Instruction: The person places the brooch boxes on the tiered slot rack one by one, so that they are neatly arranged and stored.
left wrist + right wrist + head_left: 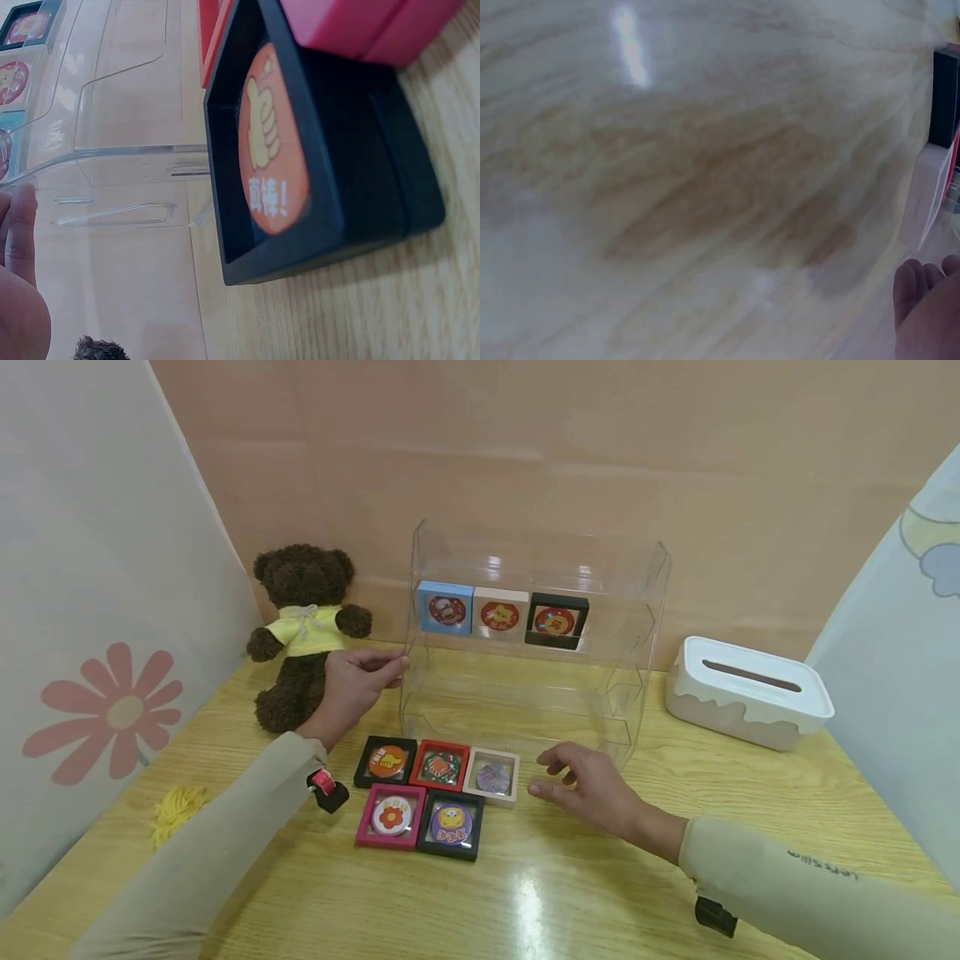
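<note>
My left hand (354, 687) is at the left side panel of a clear acrylic display rack (517, 697), pinching its edge between thumb and fingers. In the left wrist view the fingers (21, 232) meet the clear panel. My right hand (588, 783) hovers low over the table with loosely bent fingers and nothing in them, just right of a cream-framed badge box (492, 776). Beside that box lie a red one (438, 766), a black one with a thumbs-up badge (386, 762), a pink one (390, 817) and a black one with a purple badge (451, 825).
On the rack's upper tier stand blue (445, 608), cream (500, 612) and black (557, 621) badge boxes. A brown teddy bear (303, 631) in a yellow shirt is left of the rack. A white tissue box (750, 693) stands at right, yellow yarn (178, 814) at far left.
</note>
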A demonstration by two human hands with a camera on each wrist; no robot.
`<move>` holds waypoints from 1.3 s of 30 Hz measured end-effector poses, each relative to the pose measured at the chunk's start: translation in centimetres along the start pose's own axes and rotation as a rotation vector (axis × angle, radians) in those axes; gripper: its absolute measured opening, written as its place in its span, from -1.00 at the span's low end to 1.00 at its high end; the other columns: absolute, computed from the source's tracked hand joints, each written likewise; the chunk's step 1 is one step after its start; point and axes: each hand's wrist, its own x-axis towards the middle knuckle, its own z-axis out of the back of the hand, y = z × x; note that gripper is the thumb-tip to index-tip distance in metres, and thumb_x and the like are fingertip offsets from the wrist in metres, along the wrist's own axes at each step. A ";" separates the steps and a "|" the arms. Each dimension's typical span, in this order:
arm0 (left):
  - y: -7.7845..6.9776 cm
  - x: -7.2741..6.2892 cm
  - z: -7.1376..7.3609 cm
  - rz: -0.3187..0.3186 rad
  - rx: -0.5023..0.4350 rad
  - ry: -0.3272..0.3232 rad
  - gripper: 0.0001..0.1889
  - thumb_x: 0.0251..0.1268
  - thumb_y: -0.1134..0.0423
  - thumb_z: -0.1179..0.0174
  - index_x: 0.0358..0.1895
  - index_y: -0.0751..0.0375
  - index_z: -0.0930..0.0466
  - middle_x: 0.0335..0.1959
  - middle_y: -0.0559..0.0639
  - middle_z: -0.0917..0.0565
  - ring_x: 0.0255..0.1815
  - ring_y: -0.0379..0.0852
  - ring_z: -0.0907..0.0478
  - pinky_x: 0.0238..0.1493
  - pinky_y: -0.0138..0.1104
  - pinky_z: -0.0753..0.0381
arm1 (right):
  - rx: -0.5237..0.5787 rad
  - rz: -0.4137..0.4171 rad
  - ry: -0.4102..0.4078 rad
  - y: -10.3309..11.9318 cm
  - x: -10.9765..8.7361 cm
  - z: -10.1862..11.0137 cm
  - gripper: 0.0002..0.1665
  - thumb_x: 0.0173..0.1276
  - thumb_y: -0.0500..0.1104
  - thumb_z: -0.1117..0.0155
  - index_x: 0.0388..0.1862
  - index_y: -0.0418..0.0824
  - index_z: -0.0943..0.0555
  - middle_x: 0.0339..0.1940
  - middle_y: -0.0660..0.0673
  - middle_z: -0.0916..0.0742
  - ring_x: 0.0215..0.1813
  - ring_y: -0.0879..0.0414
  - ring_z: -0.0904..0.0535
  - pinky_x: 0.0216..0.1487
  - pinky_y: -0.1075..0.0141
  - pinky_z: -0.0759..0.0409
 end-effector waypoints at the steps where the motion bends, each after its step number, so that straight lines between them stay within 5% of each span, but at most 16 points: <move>1: 0.0 0.0 0.0 0.001 -0.003 -0.002 -0.73 0.19 0.31 -0.33 -0.15 0.49 -0.68 -0.28 0.16 -0.71 -0.32 -0.06 -0.69 -0.30 -0.23 -0.70 | 0.001 -0.013 0.007 0.0 -0.1 -0.2 -0.59 0.20 -0.13 -0.43 -0.09 -0.38 -0.59 -0.15 -0.19 -0.69 -0.17 -0.01 -0.62 -0.27 0.23 -0.67; 15: 0.2 -0.1 0.1 0.007 -0.004 -0.011 -0.73 0.18 0.30 -0.34 -0.16 0.47 -0.69 -0.27 0.18 -0.71 -0.31 0.02 -0.69 -0.31 -0.22 -0.70 | -0.049 -0.071 0.021 0.2 0.1 -2.7 -0.37 0.18 -0.04 -0.45 0.08 -0.44 -0.54 -0.13 -0.23 -0.67 -0.13 -0.03 -0.60 -0.12 0.12 -0.62; 39: 0.1 -0.3 -0.1 -0.002 -0.005 -0.010 -0.75 0.19 0.32 -0.33 -0.17 0.48 -0.69 -0.26 0.19 -0.71 -0.32 0.01 -0.68 -0.31 -0.22 -0.70 | -0.083 -0.158 0.047 0.6 0.8 -3.2 -0.34 0.17 -0.04 -0.45 0.15 -0.39 -0.51 -0.10 -0.18 -0.67 -0.13 0.02 -0.56 -0.13 0.15 -0.59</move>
